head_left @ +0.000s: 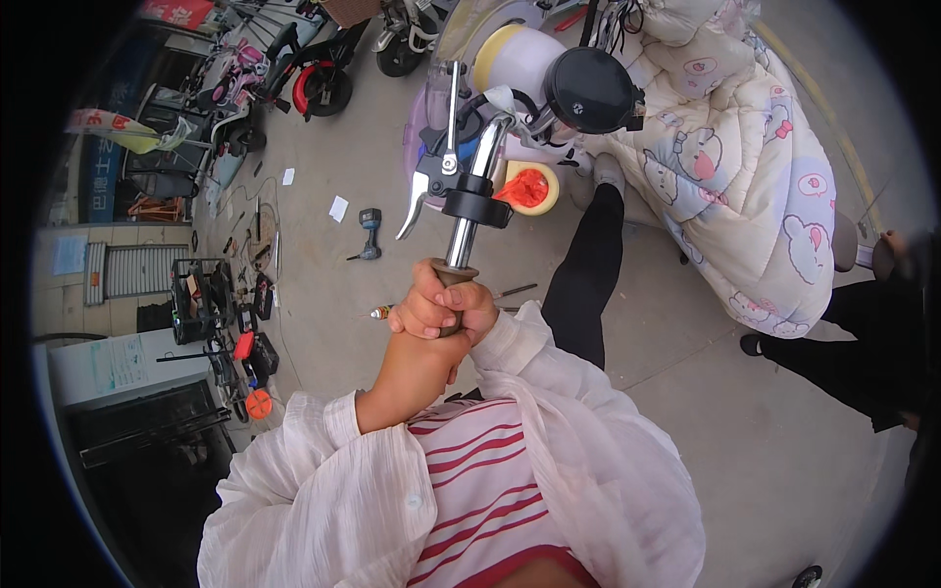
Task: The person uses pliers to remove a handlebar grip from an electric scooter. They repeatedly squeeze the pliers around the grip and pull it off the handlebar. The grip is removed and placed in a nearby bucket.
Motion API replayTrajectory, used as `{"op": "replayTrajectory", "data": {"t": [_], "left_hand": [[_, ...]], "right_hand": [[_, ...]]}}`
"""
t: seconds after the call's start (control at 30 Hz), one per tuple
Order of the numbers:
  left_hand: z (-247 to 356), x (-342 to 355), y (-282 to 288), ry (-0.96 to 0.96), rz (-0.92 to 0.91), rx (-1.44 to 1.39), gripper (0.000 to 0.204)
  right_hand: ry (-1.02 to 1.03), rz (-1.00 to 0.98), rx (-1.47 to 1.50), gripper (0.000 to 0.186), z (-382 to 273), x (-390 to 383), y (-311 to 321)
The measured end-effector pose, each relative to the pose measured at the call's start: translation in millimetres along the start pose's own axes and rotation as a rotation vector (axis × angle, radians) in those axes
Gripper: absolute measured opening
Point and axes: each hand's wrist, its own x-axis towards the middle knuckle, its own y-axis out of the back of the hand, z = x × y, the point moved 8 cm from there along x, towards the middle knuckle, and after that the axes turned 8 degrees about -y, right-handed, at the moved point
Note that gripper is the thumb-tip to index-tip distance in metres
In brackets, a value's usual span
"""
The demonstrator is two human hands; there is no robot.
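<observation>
A brown rubber handlebar grip (454, 277) sits at the near end of a chrome scooter handlebar (462, 241). My left hand (420, 316) is closed around it, and my right hand (474, 304) presses in beside the left, closed on the same grip. Most of the grip is hidden by my fingers. Farther up the bar are a black clamp (475, 201) and a silver brake lever (415, 204). Beyond them, a round black mirror (590, 90) is turned back-side toward me. An orange-red piece of plastic or cloth lies in a cream-rimmed compartment (551, 186) on the scooter's front.
A quilted scooter cover (735, 186) with cartoon bears drapes the right side, with a person in black (843, 333) beside it. On the floor to the left lie a cordless drill (369, 235), a paper (338, 209) and scattered tools. Several scooters, one with a red wheel (312, 88), stand behind.
</observation>
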Motion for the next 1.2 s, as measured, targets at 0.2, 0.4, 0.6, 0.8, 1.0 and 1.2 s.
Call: {"op": "replayTrajectory", "data": {"t": [0.2,0.4,0.6,0.8,1.0,1.2], "left_hand": [[-13.1,-1.5,-3.6,0.208,-0.196,-0.264,0.022],[-26.2,-3.9,-16.1,0.278,-0.499,-0.621,0.025],[-30.5,-8.7,-31.6,0.336,-0.868,-0.979,0.032],[-27.9,-13.0,-55.1,0.326,-1.34,-1.565,0.023],[-13.8,-20.4,-54.3,0.186,-1.746,-2.052,0.024],[-16.9,-18.3,-53.1,0.245,-1.758,-2.054,0.022]], "right_hand": [[0.019,-0.256,0.176,0.038,2.9,11.1,-4.1],[-0.153,0.335,0.055,0.029,2.6,-10.2,1.8],[-0.277,0.841,-0.133,0.029,-2.9,-21.6,-6.8],[-0.354,1.529,-0.3,0.024,-15.8,-33.4,-16.7],[-0.531,1.982,-0.587,0.021,-18.8,-27.7,-27.1],[-0.539,2.073,-0.57,0.026,-14.3,-29.6,-31.5]]}}
